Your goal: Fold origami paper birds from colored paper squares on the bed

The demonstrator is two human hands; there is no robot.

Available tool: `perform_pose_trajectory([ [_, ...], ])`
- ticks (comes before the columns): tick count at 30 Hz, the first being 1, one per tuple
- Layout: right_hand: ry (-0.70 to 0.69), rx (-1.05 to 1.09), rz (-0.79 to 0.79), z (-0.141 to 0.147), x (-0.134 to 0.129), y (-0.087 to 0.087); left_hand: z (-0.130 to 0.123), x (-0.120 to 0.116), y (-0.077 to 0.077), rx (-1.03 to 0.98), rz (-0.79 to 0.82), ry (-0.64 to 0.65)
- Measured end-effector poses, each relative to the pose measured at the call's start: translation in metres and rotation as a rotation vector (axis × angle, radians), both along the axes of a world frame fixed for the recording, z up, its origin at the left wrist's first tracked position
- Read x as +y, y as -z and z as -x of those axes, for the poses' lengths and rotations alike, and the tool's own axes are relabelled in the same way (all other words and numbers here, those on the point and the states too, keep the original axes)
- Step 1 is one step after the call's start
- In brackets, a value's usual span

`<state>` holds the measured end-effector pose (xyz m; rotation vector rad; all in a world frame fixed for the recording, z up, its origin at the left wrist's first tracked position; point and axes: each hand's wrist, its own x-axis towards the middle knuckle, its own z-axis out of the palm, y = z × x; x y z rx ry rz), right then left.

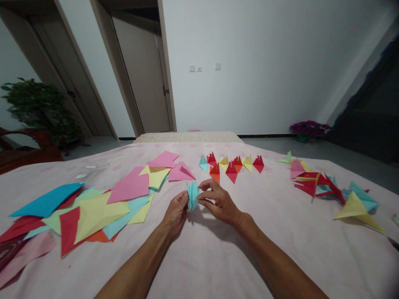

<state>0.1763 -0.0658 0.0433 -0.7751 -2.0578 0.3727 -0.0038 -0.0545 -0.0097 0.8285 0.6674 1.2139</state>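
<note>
A small light-blue folded paper (193,195) stands upright between my two hands, above the middle of the cloth. My left hand (178,212) grips its left side, thumb in front and fingers behind. On its right edge, the thumb and fingers of my right hand (217,201) are closed in a pinch. Beyond them sit several folded paper cranes, among them a red crane (231,171), a yellow crane (247,162) and a light-blue crane (203,162). Nearest on the left lies a pink paper sheet (181,172) with a folded edge.
Loose coloured sheets, including a yellow sheet (99,216) and a blue sheet (50,200), overlap on the left. At right is a pile of folded pieces with a red piece (307,185) and a yellow piece (355,211). A pink cloth (249,265) covers the table.
</note>
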Motion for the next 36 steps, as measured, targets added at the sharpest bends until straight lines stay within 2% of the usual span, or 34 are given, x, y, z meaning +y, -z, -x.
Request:
perform_pose_trajectory([
  [9, 0.107, -0.029, -0.014, 0.006, -0.001, 0.004, -0.002, -0.004, -0.004, 0.017, -0.037, 0.034],
  [25, 0.402, 0.009, -0.049, 0.019, -0.006, 0.014, -0.001, -0.003, 0.000, 0.018, 0.052, 0.011],
  [30, 0.419, -0.065, -0.064, 0.024, -0.008, 0.019, -0.002, -0.005, 0.000, 0.032, 0.064, -0.025],
  [36, 0.398, 0.003, -0.076, 0.024, -0.010, 0.024, -0.003, -0.002, 0.004, -0.049, 0.085, -0.055],
])
